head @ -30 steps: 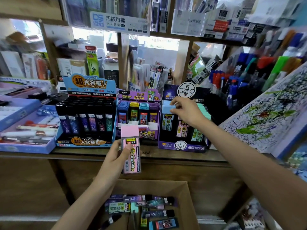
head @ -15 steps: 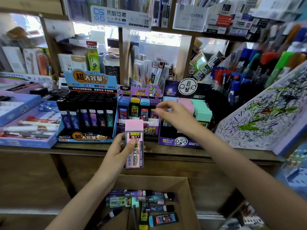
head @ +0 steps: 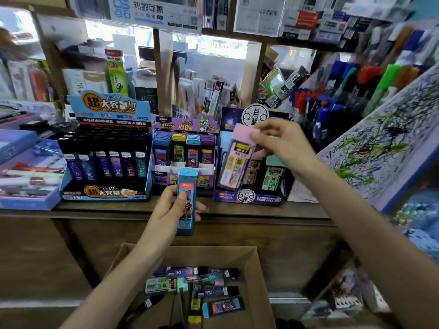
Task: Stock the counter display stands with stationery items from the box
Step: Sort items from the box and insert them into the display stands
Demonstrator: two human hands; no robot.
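half a second ago the pink case was in our left hand, and the right hand was reaching over the stand. now our right hand (head: 282, 144) pinches the pink case (head: 236, 157) by its cap, tilted, in front of the dark purple stand (head: 247, 198) on the right. our left hand (head: 169, 211) grips a blue case (head: 186, 200) upright, just above the counter edge (head: 237, 210). so one item is passed over and the next one is already waiting. we judge that the pink case goes into the pink row of this stand, and the blue case into the middle stand (head: 185, 125), where a blue column shows. many cases lie yet in the box (head: 259, 281) below.

the room is narrow. the scribbled board (head: 380, 143) leans close at the right of the dark stand, and the round sign (head: 255, 115) stands just behind the pink cap. the middle stand is just beside on the left. the free way is from the front and from above, over the counter edge.
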